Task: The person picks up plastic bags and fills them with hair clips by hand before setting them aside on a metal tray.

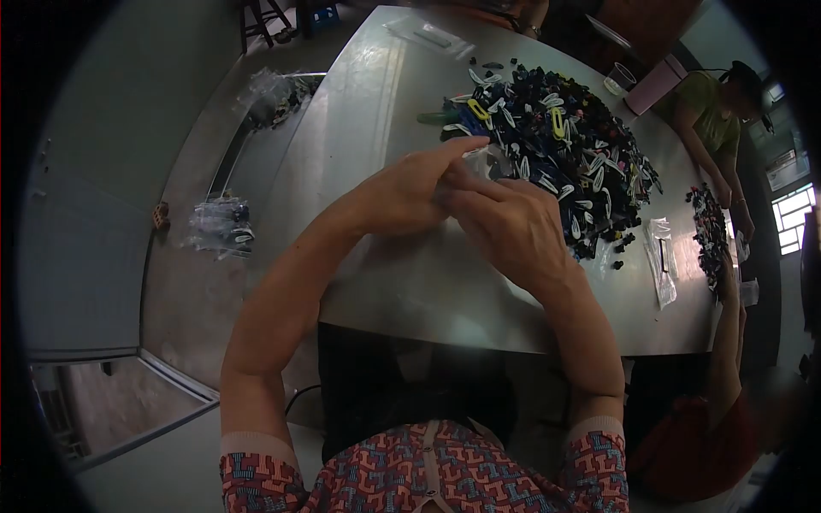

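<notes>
Your left hand [409, 195] and right hand [517, 227] meet at clear plastic [490, 163] by the clip pile [590, 141] on the tabletop [410, 291], grip hidden; you're seemingly working the plastic, which next calls for a light touch.

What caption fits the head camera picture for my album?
Left hand and right hand together by a clip pile on a table.

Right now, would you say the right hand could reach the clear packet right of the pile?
Probably yes: the packet lies uncovered on the tabletop, though the right hand looks occupied.
</notes>
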A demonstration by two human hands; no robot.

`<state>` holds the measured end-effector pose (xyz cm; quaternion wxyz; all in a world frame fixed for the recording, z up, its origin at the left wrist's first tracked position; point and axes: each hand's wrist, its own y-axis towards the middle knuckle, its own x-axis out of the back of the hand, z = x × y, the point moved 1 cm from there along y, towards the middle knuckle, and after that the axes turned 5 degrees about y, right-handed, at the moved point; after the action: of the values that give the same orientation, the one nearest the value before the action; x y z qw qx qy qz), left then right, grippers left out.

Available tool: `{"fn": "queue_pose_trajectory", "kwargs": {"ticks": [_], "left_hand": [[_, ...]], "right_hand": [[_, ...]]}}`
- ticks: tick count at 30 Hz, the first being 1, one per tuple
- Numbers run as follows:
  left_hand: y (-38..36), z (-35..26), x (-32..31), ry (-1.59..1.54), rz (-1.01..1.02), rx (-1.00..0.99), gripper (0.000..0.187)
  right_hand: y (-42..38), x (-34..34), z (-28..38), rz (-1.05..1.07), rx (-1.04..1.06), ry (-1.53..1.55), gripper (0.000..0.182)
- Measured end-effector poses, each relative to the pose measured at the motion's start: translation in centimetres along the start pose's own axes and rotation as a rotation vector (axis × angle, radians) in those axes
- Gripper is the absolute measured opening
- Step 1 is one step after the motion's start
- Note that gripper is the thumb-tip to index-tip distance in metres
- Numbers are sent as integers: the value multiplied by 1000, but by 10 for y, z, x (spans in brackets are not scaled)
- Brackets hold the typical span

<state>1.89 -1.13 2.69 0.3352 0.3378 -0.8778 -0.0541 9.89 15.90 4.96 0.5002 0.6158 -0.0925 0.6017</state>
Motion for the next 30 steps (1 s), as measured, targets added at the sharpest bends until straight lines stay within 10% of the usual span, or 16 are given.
{"fn": "queue_pose_trajectory", "kwargs": {"ticks": [30], "left_hand": [[3, 5, -8, 56, -104, 95, 78]], "right_hand": [[1, 0, 0, -23, -34, 134, 24]]}}
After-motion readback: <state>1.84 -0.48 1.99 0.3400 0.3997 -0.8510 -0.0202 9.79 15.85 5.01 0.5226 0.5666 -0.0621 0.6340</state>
